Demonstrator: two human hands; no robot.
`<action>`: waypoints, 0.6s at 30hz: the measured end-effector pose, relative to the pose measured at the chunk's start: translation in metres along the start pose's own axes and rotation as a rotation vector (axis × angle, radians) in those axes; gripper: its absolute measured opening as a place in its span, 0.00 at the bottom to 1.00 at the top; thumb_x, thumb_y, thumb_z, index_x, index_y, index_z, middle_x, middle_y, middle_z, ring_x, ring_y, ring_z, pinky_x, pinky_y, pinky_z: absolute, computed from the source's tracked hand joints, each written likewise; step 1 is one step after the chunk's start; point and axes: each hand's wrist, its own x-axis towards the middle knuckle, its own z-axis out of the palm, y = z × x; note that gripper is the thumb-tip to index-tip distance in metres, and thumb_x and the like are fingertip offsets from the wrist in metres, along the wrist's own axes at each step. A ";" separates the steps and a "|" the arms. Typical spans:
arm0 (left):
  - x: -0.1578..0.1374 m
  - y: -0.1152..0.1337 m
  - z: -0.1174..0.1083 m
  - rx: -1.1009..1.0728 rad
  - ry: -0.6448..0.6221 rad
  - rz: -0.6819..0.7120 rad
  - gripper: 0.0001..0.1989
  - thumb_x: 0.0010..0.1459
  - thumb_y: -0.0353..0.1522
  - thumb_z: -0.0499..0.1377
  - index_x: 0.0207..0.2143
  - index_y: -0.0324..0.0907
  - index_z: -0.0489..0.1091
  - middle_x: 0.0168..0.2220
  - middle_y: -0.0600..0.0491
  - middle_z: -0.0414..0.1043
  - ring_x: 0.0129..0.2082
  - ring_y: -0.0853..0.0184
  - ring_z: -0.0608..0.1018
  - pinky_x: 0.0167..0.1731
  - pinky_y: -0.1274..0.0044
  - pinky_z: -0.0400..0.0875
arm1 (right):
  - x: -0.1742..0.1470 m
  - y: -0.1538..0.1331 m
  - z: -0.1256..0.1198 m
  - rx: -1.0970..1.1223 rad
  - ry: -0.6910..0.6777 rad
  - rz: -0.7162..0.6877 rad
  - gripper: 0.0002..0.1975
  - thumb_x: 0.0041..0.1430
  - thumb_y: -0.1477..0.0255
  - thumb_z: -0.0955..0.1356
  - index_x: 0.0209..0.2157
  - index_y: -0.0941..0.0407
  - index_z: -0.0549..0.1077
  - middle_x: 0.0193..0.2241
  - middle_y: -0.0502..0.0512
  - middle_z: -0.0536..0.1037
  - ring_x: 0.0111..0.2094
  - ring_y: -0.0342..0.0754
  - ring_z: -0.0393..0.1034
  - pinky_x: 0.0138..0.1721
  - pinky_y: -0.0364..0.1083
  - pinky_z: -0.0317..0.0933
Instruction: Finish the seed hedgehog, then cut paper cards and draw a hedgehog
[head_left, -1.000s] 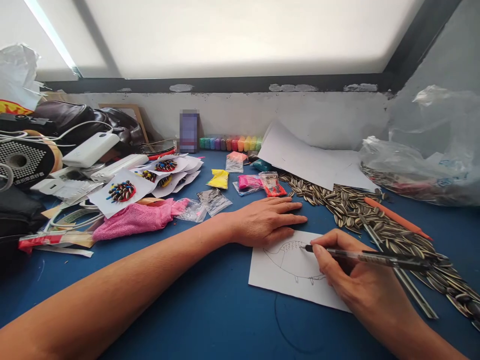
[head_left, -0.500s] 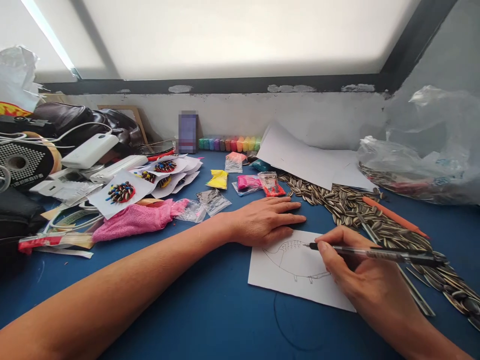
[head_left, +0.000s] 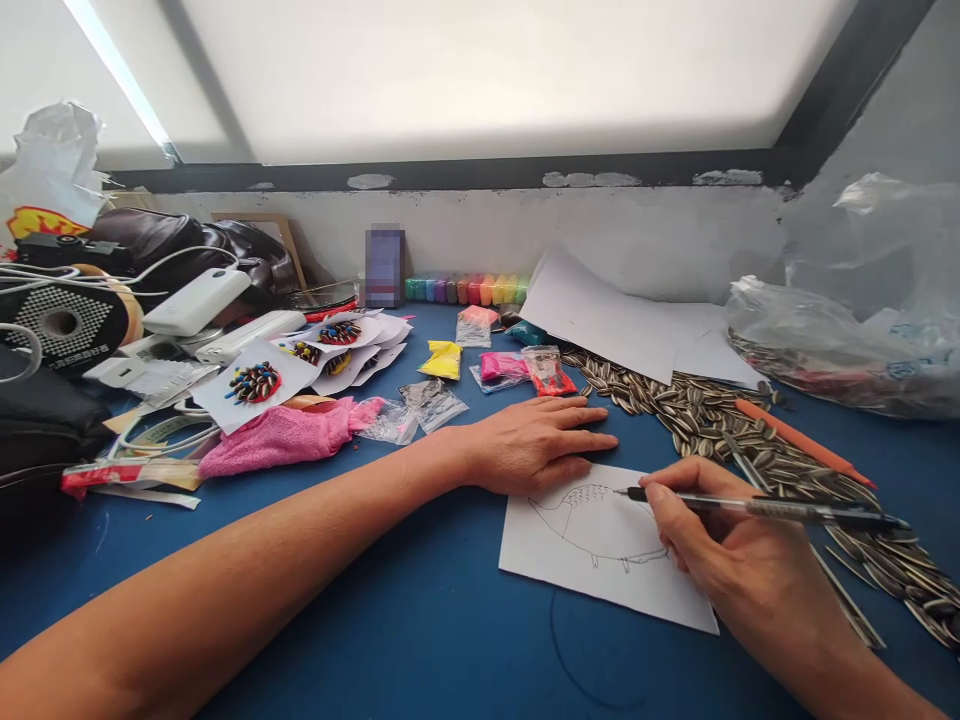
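My right hand [head_left: 739,550] grips a black pen [head_left: 780,508], its tip at the line drawing on a white sheet of paper [head_left: 540,550]. The drawing looks like a rounded animal with short legs and rows of small scale-like marks near the top. My left hand [head_left: 536,440] lies flat with fingers stretched out, over the blue table and the upper left edge of the sheet. Striped sunflower seeds [head_left: 697,415] are heaped behind my right hand, and a part of the drawing is hidden by that hand.
Small packets of coloured clay, among them a yellow one [head_left: 440,360], lie beyond my left hand. An orange pen [head_left: 802,442] rests on the seeds. To the left are a pink cloth [head_left: 281,440], seed-decorated cards [head_left: 225,410] and cables. White sheets [head_left: 600,310] lean at the back.
The pen tip has shifted slightly to the right along the scale-like marks. My left hand stays flat; the whole view has moved a little.
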 end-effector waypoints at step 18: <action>0.000 -0.001 0.002 0.034 -0.003 0.006 0.21 0.71 0.34 0.51 0.64 0.40 0.62 0.68 0.43 0.55 0.70 0.56 0.56 0.68 0.63 0.52 | -0.004 0.005 0.001 0.009 -0.029 0.014 0.12 0.55 0.61 0.66 0.24 0.52 0.71 0.13 0.45 0.67 0.13 0.42 0.58 0.13 0.42 0.51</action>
